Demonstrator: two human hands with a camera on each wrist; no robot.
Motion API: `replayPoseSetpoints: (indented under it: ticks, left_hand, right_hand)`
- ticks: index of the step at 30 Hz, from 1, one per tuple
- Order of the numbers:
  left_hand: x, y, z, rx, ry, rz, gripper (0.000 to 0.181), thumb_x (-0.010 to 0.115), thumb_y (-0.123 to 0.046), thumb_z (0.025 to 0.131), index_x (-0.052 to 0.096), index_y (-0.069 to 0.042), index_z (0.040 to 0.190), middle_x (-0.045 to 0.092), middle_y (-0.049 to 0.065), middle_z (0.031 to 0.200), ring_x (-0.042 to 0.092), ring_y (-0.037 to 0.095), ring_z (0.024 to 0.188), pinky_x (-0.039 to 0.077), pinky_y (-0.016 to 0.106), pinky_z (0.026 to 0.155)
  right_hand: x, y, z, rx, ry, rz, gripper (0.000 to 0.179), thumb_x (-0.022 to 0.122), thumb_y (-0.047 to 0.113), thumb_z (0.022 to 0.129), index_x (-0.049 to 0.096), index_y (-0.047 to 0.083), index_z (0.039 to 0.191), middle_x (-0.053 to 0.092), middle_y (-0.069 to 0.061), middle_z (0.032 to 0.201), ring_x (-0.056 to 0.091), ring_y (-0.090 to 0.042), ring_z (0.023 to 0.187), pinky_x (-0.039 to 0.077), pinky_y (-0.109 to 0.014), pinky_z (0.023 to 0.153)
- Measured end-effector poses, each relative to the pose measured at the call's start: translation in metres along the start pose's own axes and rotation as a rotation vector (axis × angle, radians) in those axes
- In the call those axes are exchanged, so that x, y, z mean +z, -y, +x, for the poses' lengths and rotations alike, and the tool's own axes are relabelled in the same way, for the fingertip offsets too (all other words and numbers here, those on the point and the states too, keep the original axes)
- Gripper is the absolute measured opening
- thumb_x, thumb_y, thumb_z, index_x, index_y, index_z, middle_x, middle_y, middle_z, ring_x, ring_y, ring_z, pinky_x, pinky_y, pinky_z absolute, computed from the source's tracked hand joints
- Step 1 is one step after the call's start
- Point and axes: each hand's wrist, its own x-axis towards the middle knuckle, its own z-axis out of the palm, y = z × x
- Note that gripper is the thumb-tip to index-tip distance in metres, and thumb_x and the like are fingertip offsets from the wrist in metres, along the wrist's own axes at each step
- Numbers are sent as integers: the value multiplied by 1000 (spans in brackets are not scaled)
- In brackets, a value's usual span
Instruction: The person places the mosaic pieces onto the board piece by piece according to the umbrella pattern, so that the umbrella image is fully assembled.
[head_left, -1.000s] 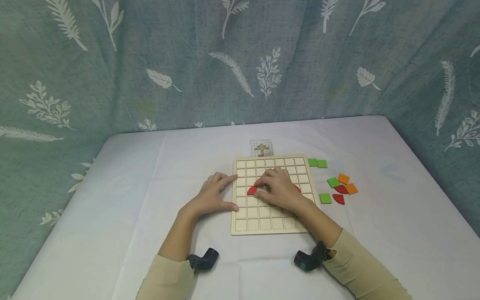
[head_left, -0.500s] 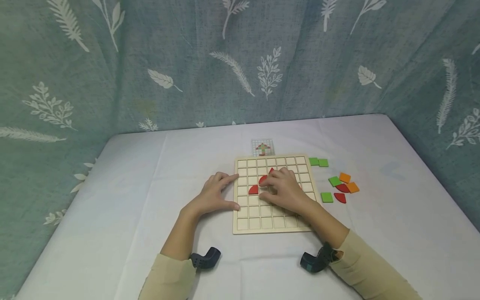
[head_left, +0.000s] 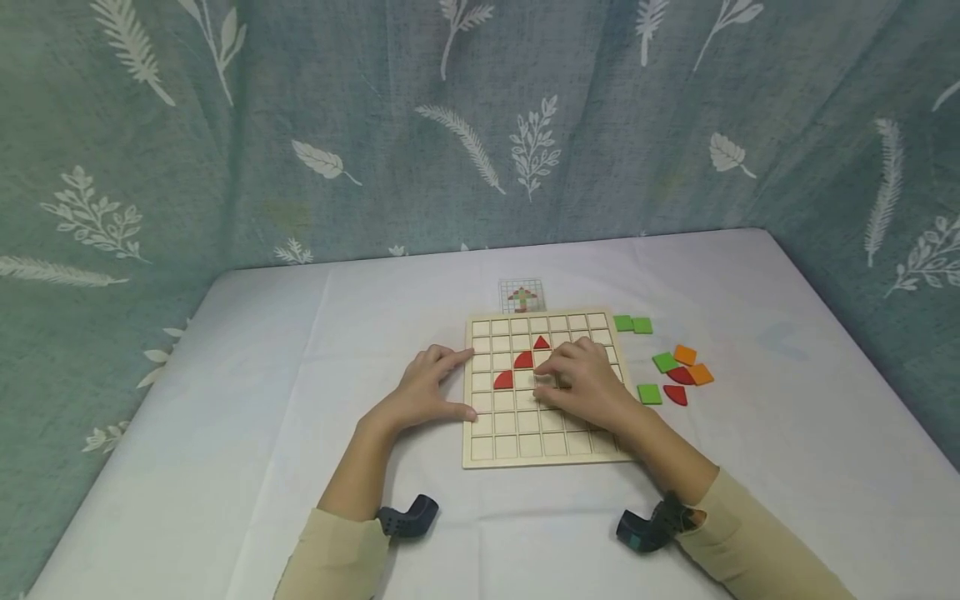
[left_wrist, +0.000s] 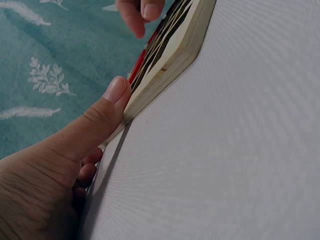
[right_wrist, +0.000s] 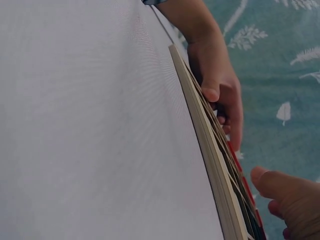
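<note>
My left hand [head_left: 427,387] touches the left edge of a pale wooden grid board [head_left: 482,448] with spread thumb and forefinger. The left wrist view shows that thumb [left_wrist: 116,90] against the board's side [left_wrist: 165,70]. Over the board's right half hovers my right hand [head_left: 592,390], thumb and forefinger apart with nothing seen between them. It covers several grid cells. Left of it lie two red quarter-circle tiles [head_left: 504,380] in separate cells, stepped diagonally, and a red triangle tile [head_left: 542,342] higher up. In the right wrist view, the right thumb [right_wrist: 267,182] is clear of the board.
Beyond the board lies a small pattern card [head_left: 521,296] with a red and green figure. To the right are loose green square tiles [head_left: 649,394], orange squares [head_left: 701,374] and red quarter-circles [head_left: 676,395]. A leaf-patterned curtain [head_left: 420,208] stands behind the white-covered table [head_left: 337,333].
My right hand has let go of the lower red quarter-circle tile and moved right, uncovering the other quarter-circle and the triangle. The left hand stays at the board's edge.
</note>
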Motion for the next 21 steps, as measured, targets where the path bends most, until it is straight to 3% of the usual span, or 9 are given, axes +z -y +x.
replayPoseSetpoints:
  ticks: [12,21]
  left_hand:
    - [0,0,0,17,-1,-5,97,84,-51,60,43,-21,143,45,1,114,38,18,99,33,35,86]
    - [0,-1,0,14,1,-6,97,85,-50,60,44,-21,142,45,1,114,38,18,99,33,35,86]
  right_hand:
    - [-12,-10,-14,26,-51,14,24,81,25,72,73,13,91,60,2,84,40,-16,79,29,-38,76]
    - [-23,-16,-24,56,-33,15,25,81,24,73,74,11,92,62,1,88,43,-18,84,29,-43,84]
